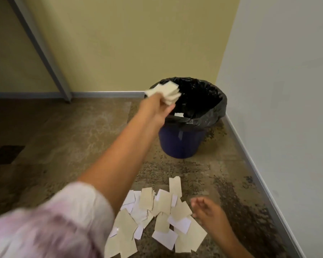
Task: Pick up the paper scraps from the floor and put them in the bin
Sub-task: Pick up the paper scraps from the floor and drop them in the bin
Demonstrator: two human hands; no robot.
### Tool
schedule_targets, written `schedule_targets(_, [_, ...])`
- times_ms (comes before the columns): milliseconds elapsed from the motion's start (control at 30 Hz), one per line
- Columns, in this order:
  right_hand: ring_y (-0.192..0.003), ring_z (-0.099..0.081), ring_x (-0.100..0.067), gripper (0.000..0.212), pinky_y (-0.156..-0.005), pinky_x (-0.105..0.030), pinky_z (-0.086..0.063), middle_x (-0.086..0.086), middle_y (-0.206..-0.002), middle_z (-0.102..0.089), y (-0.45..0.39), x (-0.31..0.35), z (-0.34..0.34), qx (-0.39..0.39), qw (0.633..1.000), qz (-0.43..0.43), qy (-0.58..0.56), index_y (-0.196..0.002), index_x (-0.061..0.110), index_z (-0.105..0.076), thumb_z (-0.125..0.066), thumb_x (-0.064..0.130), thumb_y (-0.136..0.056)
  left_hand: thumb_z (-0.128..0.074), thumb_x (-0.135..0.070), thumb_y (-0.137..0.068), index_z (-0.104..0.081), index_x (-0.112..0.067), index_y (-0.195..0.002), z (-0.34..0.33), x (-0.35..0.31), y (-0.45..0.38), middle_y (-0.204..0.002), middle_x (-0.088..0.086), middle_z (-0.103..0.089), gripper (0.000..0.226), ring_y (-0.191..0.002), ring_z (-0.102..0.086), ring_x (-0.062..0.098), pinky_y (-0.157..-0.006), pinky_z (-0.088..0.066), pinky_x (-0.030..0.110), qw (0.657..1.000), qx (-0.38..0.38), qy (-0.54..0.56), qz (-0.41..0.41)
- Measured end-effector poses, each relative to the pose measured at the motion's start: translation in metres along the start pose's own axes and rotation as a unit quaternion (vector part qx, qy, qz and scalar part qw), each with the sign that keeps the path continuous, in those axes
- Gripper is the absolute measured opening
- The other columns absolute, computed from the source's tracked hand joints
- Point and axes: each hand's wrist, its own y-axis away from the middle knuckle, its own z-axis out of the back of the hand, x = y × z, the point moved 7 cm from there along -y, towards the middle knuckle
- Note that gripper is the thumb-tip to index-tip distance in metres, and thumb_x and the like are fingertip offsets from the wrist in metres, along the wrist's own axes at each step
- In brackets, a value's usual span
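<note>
A blue bin [181, 144] lined with a black bag stands in the room's corner, with a white scrap lying inside it. My left hand [157, 107] reaches out to the bin's left rim and grips a bunch of beige paper scraps [168, 91] over the opening. A pile of beige and white paper scraps [157, 218] is spread on the floor near me. My right hand [208, 210] hovers just above the right side of that pile, fingers loosely curled, holding nothing.
The bin stands where a yellow wall [129, 43] meets a white wall [278, 81] on the right. A grey metal post [45, 53] slants down at the left. The floor is mottled brown carpet [73, 136].
</note>
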Motion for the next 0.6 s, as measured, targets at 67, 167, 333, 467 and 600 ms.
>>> schedule_targets(67, [-0.074,-0.065,-0.012,0.011,-0.065,-0.024,-0.049,0.003,-0.082,-0.068,0.008,-0.021,-0.004,0.01,0.999,-0.032,-0.004,-0.086,0.027,-0.062,-0.057,0.018,-0.091,-0.037,-0.015,-0.1,-0.029,-0.002,-0.143,-0.022,-0.007,-0.013,-0.149,0.019,-0.034,0.046,-0.138,-0.035,0.032,-0.111,-0.031,0.04,0.999,0.028,-0.018,0.01])
schedule_targets(167, [-0.075,-0.063,-0.011,0.013,-0.063,-0.016,-0.047,0.002,-0.089,-0.066,0.005,-0.043,-0.004,0.012,0.998,-0.05,0.024,-0.083,0.03,-0.059,-0.06,0.019,-0.089,-0.043,-0.02,-0.097,-0.052,-0.01,-0.122,0.009,-0.002,-0.032,-0.124,0.011,-0.056,0.029,-0.12,-0.051,0.028,-0.1,-0.04,0.035,0.995,-0.033,-0.085,-0.035])
schedule_targets(333, [-0.089,-0.06,-0.011,0.02,-0.073,-0.021,-0.049,-0.001,-0.117,-0.056,-0.017,-0.089,-0.011,0.023,0.985,-0.068,0.156,-0.099,0.03,-0.057,-0.067,0.024,-0.084,-0.05,-0.015,-0.091,-0.056,-0.01,-0.102,0.163,0.072,-0.022,-0.084,0.003,-0.052,0.013,-0.08,-0.049,0.02,-0.075,-0.042,0.033,0.914,-0.208,-0.336,-0.088])
schedule_targets(467, [-0.125,-0.044,-0.021,0.064,-0.099,-0.03,-0.041,-0.004,-0.139,-0.04,-0.03,-0.115,-0.023,0.026,0.953,-0.091,0.289,-0.138,0.022,-0.039,-0.067,0.036,-0.082,-0.065,-0.017,-0.082,-0.052,-0.006,-0.12,0.299,0.163,0.021,-0.118,0.016,-0.054,0.042,-0.109,-0.054,0.033,-0.085,-0.043,0.037,0.781,-0.188,-0.594,0.043])
schedule_targets(600, [-0.14,-0.019,-0.027,0.093,-0.113,-0.036,-0.024,-0.004,-0.154,-0.02,-0.028,-0.128,-0.047,0.034,0.927,-0.097,0.362,-0.148,0.021,-0.015,-0.066,0.052,-0.077,-0.061,-0.051,-0.081,-0.014,-0.013,-0.148,0.404,0.218,0.072,-0.155,0.016,-0.018,0.09,-0.143,-0.019,0.035,-0.116,-0.023,0.046,0.611,-0.147,-0.76,0.165])
